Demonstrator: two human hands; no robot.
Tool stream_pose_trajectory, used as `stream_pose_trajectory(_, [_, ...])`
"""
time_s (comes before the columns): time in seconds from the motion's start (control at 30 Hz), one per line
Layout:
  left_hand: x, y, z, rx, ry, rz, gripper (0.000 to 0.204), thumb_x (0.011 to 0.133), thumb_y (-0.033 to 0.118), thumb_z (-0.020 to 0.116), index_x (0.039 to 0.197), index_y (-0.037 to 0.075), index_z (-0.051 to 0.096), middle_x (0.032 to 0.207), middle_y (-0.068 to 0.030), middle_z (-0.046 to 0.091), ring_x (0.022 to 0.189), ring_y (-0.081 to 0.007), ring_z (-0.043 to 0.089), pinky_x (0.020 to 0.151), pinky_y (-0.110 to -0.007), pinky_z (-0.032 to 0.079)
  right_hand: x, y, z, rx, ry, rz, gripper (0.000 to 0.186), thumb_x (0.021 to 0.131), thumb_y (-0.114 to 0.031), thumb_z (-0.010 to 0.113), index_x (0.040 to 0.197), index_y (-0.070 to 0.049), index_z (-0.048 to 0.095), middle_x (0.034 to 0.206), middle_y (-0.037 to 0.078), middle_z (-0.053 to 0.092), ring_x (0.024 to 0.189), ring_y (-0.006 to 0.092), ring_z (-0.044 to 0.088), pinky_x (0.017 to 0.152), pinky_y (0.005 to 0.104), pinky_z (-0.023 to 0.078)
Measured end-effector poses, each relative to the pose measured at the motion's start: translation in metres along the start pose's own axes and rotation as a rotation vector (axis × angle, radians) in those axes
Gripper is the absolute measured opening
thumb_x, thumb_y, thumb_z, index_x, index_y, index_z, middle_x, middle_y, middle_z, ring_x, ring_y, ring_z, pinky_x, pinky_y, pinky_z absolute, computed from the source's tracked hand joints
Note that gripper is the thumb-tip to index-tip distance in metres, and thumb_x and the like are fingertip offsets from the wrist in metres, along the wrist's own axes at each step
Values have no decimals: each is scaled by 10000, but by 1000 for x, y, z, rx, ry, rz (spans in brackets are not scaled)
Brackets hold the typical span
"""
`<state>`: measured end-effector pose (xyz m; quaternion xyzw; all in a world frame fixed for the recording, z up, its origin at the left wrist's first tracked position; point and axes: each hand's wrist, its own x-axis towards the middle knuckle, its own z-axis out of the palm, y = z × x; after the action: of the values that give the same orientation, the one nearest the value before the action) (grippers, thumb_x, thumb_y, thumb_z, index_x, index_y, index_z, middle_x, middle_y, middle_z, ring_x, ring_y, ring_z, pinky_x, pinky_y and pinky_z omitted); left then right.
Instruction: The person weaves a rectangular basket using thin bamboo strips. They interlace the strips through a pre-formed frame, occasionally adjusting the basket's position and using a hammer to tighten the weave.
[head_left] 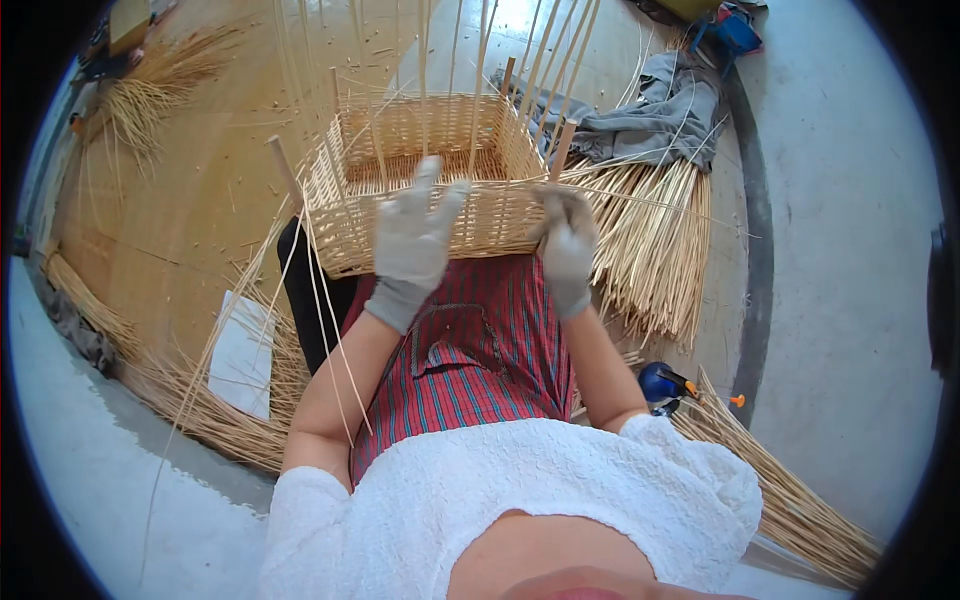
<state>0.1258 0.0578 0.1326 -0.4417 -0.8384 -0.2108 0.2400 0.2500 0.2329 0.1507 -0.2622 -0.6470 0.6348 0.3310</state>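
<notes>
A rectangular wicker basket (pixel 490 222) in pale strands rests on my lap, its open top facing up. Thin upright stakes (pixel 482 85) rise from its walls, and thicker wooden posts (pixel 285 168) stand at the corners. My left hand (pixel 412 240), in a whitish-grey glove, is before the near wall with its fingers apart; it is slightly blurred. At the near right corner, below another post (pixel 564 150), my gloved right hand (pixel 566 240) has its fingers bent together against the weave. What is between them is hidden. Loose strands (pixel 325 290) hang off the near left corner.
On the right lies a thick bundle of strands (pixel 655 255) partly under a grey cloth (pixel 645 120). More bundles lie at lower left (pixel 215 415) and lower right (pixel 790 490). A white sheet (pixel 241 355) and a dark-blue tool (pixel 662 384) with orange parts are beside me.
</notes>
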Motion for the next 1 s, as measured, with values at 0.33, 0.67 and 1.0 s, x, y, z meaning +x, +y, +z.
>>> stream_pose_trajectory(0.33, [15, 49, 58, 75, -331, -193, 770, 920, 76, 616, 1596, 355, 373, 1359, -145, 479, 771, -332, 677, 732, -441, 577, 98, -2, -34, -284, -100, -502, 553, 992, 7, 544, 1534, -96, 501, 1290, 127, 698, 1100, 219, 684, 932, 338, 556])
stream_pose_trajectory(0.67, [-32, 6, 9, -567, 41, -237, 381, 874, 63, 738, 1241, 159, 703, 1276, -145, 614, 1079, -320, 673, 890, -444, 562, -26, 12, 53, 16, -305, -180, 416, 1104, -184, 531, 1489, -26, 525, 1245, 154, 714, 1142, 198, 686, 982, 318, 549])
stream_pose_trajectory(1.0, [-75, -117, -33, -79, -30, -463, 629, 831, 94, 806, 1407, 131, 556, 1159, -109, 654, 985, -269, 667, 865, -390, 548, 76, 30, 278, 90, -286, 402, 1143, 808, -564, 849, 1581, 79, 306, 1525, 307, 470, 1414, 364, 470, 1136, 383, 408])
